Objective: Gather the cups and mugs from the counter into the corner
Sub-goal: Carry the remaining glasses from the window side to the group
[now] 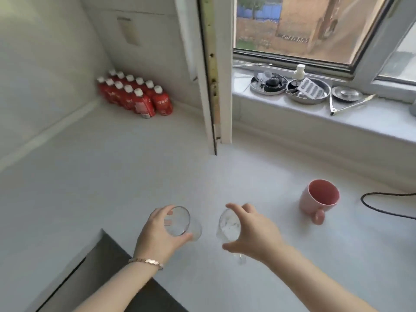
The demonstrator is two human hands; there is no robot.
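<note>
Sitting in left grip [157,231]: tumbler [180,221]; in right grip [254,233]: stemmed glass [228,226].

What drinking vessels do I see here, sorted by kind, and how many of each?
Clear glasses: 2, one glass gripped by the left hand, one glass by the right hand
Pink mug: 1, standing on the counter
Total: 3
</note>
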